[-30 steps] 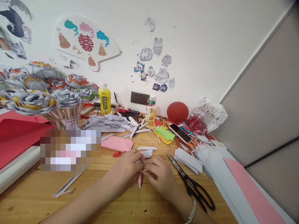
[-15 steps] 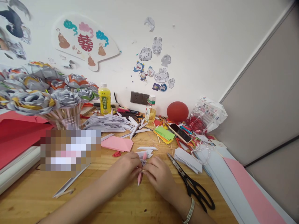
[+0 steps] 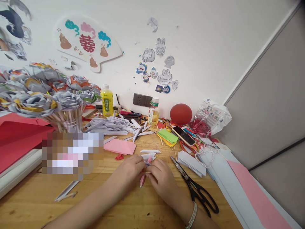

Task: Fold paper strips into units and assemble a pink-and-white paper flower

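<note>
Between both hands is a small piece of folded paper [image 3: 142, 181], pink with some white or grey, partly covered by fingers. My left hand [image 3: 133, 167] is closed on its left side, fingertips pinching it. My right hand [image 3: 162, 178] pinches from the other side, and a thin pale stick end shows at its fingertips. Just beyond the hands lie folded white paper strips [image 3: 150, 151]. Black-handled scissors [image 3: 190, 183] rest open-bladed to the right of my right hand. A small red scrap [image 3: 119, 157] lies beyond my left hand.
Paper flowers [image 3: 35, 101] stand in a clear holder at left. A heap of folded white strips [image 3: 109, 125], pink paper [image 3: 120, 147], a yellow bottle [image 3: 107, 101], a second bottle [image 3: 153, 113], a phone [image 3: 183, 135] and a red balloon [image 3: 181, 114] fill the back. White paper slips [image 3: 192, 163] lie right.
The pink paper has tilted slightly between the fingers, and its lower tip sits a little higher. Both hands keep their pinch in nearly the same place.
</note>
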`<act>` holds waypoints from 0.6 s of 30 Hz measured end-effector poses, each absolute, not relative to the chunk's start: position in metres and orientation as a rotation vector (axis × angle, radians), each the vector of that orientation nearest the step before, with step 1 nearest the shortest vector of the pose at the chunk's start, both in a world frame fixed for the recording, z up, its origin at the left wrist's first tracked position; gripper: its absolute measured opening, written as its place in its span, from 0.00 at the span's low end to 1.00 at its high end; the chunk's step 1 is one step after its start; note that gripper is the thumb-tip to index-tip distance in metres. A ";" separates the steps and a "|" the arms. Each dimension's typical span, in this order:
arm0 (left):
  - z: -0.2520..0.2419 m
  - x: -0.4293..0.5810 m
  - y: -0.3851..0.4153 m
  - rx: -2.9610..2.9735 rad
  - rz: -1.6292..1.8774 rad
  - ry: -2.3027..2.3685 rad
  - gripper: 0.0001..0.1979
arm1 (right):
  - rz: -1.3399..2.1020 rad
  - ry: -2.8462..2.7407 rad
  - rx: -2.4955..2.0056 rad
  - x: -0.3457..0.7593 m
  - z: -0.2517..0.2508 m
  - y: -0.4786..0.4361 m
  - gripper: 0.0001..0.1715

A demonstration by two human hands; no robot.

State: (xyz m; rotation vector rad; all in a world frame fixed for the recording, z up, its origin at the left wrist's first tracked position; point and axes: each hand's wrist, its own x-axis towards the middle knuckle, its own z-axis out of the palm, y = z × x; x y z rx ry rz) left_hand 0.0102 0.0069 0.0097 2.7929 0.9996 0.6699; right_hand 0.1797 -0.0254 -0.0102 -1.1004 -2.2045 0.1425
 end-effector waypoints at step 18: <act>0.024 0.010 0.000 2.820 0.562 1.087 0.12 | 0.307 -2.052 -1.090 0.178 -0.009 -0.028 0.08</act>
